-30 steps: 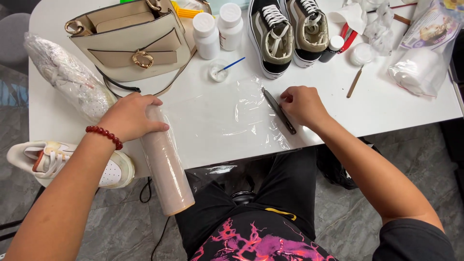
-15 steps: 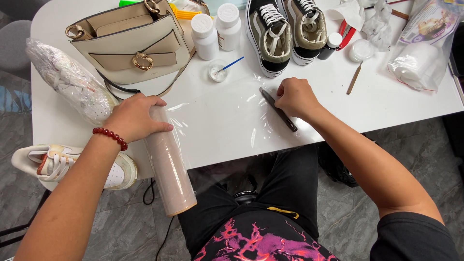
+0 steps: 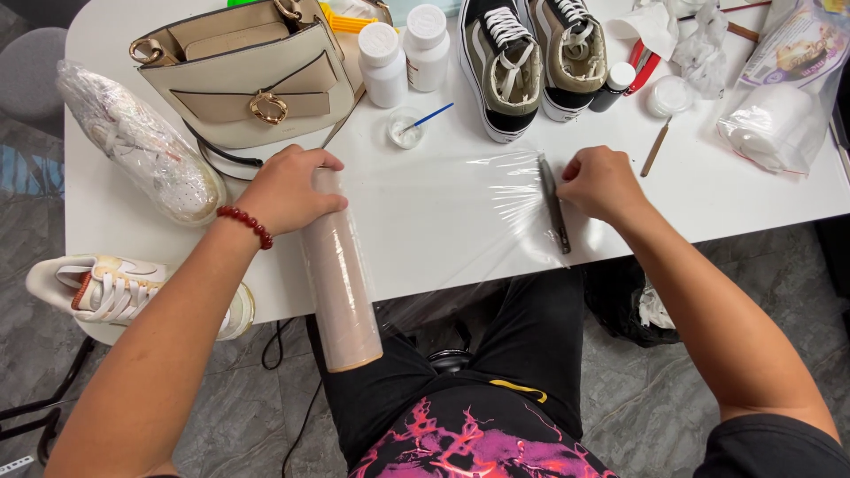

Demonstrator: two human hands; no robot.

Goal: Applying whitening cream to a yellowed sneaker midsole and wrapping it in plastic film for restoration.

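Note:
A long roll of clear plastic wrap (image 3: 339, 283) lies across the near edge of the white table (image 3: 460, 257), sticking out past it. My left hand (image 3: 288, 188), with a red bead bracelet on the wrist, grips the roll's far end. A sheet of film (image 3: 469, 212) stretches from the roll rightwards over the table. My right hand (image 3: 600, 182) presses on the film's far end and holds a dark utility knife (image 3: 554, 205) that lies along the film's edge.
A beige handbag (image 3: 248, 80) stands at the back left, beside two white bottles (image 3: 403, 53) and a pair of black-and-olive sneakers (image 3: 531, 53). A wrapped white shoe (image 3: 142, 146) lies at the left edge. Another white sneaker (image 3: 133, 292) sits lower left. Bags and small tools lie at the right.
My right hand with the knife has moved right, drawing more film off the roll. The left hand stays on the roll.

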